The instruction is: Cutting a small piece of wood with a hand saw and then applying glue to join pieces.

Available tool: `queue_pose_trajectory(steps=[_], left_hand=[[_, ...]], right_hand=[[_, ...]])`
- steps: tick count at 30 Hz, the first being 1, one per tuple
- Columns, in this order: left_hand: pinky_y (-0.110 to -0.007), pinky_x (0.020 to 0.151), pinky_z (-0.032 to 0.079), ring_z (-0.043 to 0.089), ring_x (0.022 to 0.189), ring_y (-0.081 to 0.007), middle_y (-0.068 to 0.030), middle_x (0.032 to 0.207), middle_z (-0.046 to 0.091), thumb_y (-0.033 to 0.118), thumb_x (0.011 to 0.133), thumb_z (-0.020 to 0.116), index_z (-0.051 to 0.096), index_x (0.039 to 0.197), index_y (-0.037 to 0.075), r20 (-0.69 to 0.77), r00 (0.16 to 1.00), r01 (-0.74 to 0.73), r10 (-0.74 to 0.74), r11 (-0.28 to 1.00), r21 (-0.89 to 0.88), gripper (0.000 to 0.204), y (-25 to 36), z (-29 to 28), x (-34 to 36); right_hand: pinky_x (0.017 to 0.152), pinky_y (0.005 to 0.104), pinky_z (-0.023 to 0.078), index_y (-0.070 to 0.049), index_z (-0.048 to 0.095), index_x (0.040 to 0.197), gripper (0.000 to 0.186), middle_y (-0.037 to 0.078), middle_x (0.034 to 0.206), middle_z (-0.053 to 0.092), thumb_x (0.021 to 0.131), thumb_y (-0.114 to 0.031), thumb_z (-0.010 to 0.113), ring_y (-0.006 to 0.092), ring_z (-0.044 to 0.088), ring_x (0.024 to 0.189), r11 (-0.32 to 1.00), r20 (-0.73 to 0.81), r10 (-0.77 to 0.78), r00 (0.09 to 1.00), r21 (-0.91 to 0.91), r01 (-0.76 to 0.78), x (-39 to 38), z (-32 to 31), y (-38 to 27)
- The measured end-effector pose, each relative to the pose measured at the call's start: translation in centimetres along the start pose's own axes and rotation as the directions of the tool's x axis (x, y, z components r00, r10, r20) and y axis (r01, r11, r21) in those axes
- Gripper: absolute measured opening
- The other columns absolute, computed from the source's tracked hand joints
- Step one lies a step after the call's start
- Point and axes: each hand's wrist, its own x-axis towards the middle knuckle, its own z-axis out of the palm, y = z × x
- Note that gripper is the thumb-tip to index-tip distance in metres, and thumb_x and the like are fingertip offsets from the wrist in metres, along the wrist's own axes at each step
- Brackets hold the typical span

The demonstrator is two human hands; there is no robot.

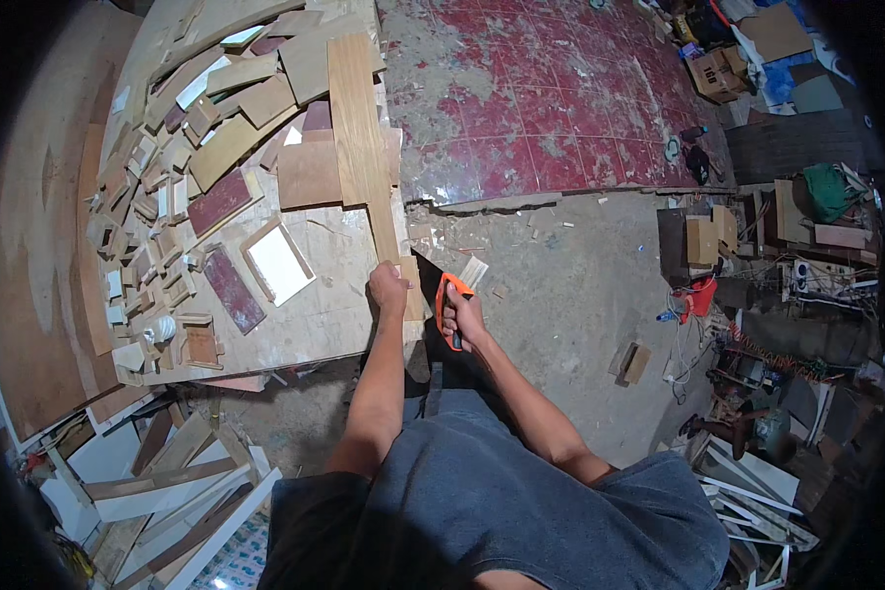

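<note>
My right hand (465,317) is wrapped round the orange and black handle of a handsaw (427,267). Its dark blade points up and left, to the right edge of the worktable (315,329). On that edge, my left hand (389,289) is closed and bears down on a narrow light wooden strip (383,234), just left of the blade. The strip runs away from me, meeting a wider wood-grain board (352,108). Whether the saw's teeth touch wood is too small to tell. A white-faced framed panel (279,264) and a dark red panel (233,288) lie left of my left hand.
Many wood offcuts (224,152) cover the table's left and far parts. Beyond its right edge are a concrete floor (551,285) and a raised red tiled floor (560,108). A small box-like piece (630,364) stands on the concrete. Scrap boards (167,501) are piled lower left.
</note>
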Motion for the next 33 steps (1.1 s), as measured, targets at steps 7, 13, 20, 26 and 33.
queue_pose_trajectory(steps=[7, 13, 20, 26, 33], left_hand=[[-0.045, 0.065, 0.050, 0.065, 0.073, -0.0385, -0.0194, 0.073, 0.064, 0.004, 0.053, 0.087, 0.053, 0.072, 0.001, -0.028, 1.000, -0.008, 0.008, 1.000, -0.005, 0.039, 0.2, -0.1, -0.3], [-0.044, 0.065, 0.050, 0.065, 0.074, -0.0378, -0.0191, 0.075, 0.064, 0.004, 0.055, 0.087, 0.054, 0.074, 0.001, 0.021, 0.999, 0.033, -0.033, 0.999, -0.011, 0.038, 0.9, -0.4, -0.3], [-0.044, 0.071, 0.053, 0.068, 0.081, -0.0376, -0.0176, 0.081, 0.067, 0.006, 0.058, 0.087, 0.059, 0.079, 0.003, 0.029, 0.997, 0.069, -0.072, 0.994, 0.085, 0.035, -0.8, -0.8, 0.2], [-0.045, 0.071, 0.053, 0.067, 0.084, -0.0382, -0.0197, 0.082, 0.067, 0.007, 0.056, 0.088, 0.058, 0.079, 0.002, 0.050, 0.996, 0.069, -0.071, 0.997, 0.032, 0.038, 0.7, -0.3, -0.3], [-0.045, 0.069, 0.051, 0.066, 0.079, -0.0402, -0.0202, 0.078, 0.066, 0.006, 0.055, 0.088, 0.057, 0.077, 0.001, 0.036, 0.999, 0.040, -0.041, 0.999, 0.014, 0.038, 0.6, -0.6, -0.2]], right_hand=[[0.036, 0.0270, 0.034, -0.011, 0.044, 0.076, 0.037, -0.004, 0.052, 0.039, 0.098, -0.039, 0.056, 0.0095, 0.037, 0.036, 0.998, -0.014, 0.060, 0.998, 0.003, -0.060, 0.0, 2.2, 0.2], [0.036, 0.0254, 0.032, -0.013, 0.044, 0.080, 0.032, -0.003, 0.054, 0.038, 0.099, -0.037, 0.055, 0.0083, 0.035, 0.038, 0.992, 0.010, 0.086, 0.996, -0.095, -0.084, 1.4, 1.8, 1.3], [0.036, 0.0291, 0.033, -0.010, 0.049, 0.080, 0.032, 0.000, 0.055, 0.043, 0.097, -0.036, 0.057, 0.0103, 0.037, 0.038, 0.959, -0.023, 0.085, 0.996, -0.270, -0.088, 3.0, 1.9, 2.6], [0.036, 0.0297, 0.033, -0.009, 0.049, 0.069, 0.038, 0.000, 0.050, 0.042, 0.096, -0.034, 0.059, 0.0119, 0.041, 0.038, 0.916, -0.088, -0.026, 0.996, -0.402, -0.011, 4.3, -2.2, 6.3], [0.036, 0.0278, 0.031, -0.013, 0.044, 0.076, 0.035, -0.003, 0.053, 0.037, 0.097, -0.037, 0.057, 0.0095, 0.035, 0.038, 0.978, -0.085, 0.059, 0.995, -0.194, -0.075, 0.2, -2.2, 4.2]])
